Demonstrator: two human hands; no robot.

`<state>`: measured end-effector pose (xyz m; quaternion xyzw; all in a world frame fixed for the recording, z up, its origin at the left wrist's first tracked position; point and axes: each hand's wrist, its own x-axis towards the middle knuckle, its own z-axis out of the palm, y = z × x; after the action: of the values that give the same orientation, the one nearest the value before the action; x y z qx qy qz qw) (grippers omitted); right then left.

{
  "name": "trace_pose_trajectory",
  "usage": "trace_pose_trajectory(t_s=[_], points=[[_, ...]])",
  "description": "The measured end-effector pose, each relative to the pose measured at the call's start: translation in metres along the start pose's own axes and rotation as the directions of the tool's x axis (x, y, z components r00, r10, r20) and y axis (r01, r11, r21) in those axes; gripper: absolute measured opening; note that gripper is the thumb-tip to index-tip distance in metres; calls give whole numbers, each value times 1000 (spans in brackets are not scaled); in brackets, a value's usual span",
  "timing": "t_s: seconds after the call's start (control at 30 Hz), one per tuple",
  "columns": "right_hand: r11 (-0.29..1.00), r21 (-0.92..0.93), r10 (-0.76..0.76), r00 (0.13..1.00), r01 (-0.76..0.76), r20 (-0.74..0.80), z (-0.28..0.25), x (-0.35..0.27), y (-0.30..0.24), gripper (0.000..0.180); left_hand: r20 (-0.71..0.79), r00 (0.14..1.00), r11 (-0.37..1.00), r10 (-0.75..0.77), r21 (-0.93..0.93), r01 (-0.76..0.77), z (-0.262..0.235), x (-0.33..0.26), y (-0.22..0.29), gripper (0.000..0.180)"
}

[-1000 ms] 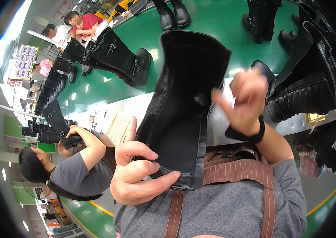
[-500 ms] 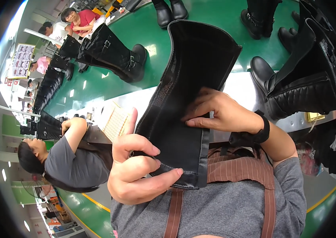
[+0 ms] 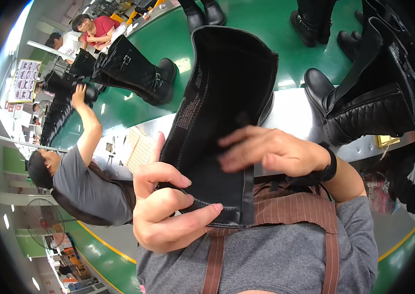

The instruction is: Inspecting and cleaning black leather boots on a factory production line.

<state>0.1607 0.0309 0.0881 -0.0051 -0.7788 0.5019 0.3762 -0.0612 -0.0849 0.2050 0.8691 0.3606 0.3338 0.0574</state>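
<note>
In the middle, a tall black boot (image 3: 212,98) is held with its shaft gaping toward me, showing the dark lining and a printed patch along its left side. My left hand (image 3: 168,210) grips the top edge of the shaft, fingers curled over the rim at its lower left. Over the lining at the right side of the opening is my right hand (image 3: 281,152). Its fingers are stretched out and blurred by motion, and I see nothing in them. Whether they touch the lining I cannot tell. Most of the boot's foot is hidden behind the shaft.
A pale metal worktable (image 3: 293,110) runs behind the boot, with a yellowish perforated sheet (image 3: 140,151) on it. At right stands another black boot with a quilted shaft (image 3: 374,110); one with buckles (image 3: 136,71) is at left. A co-worker in grey (image 3: 87,183) reaches toward boots at left.
My right hand's fingers have straightened from a near pinch, and the hand has dropped slightly. The boot has shifted a little left. The co-worker's arm has swung up toward the boots at left.
</note>
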Motion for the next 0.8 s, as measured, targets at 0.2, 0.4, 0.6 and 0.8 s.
trace_pose_trajectory(t_s=[0.2, 0.4, 0.6, 0.8], points=[[967, 237, -81, 996, 89, -44, -11, -6, -14, 64, 35, 998, 999, 53, 10, -53, -2, 2, -2, 37], [999, 38, 2, 999, -1, -44, -5, 0, -25, 78, 77, 975, 976, 207, 54, -212, -4, 4, -8, 42], [987, -129, -111, 984, 93, -141, 8, -1, -18, 55, 39, 999, 1000, 13, 23, -14, 0, -1, 4, 37], [984, 177, 39, 946, 19, -323, -6, -30, -13, 59, 34, 997, 991, 73, 106, -77, -5, 7, 3, 40]])
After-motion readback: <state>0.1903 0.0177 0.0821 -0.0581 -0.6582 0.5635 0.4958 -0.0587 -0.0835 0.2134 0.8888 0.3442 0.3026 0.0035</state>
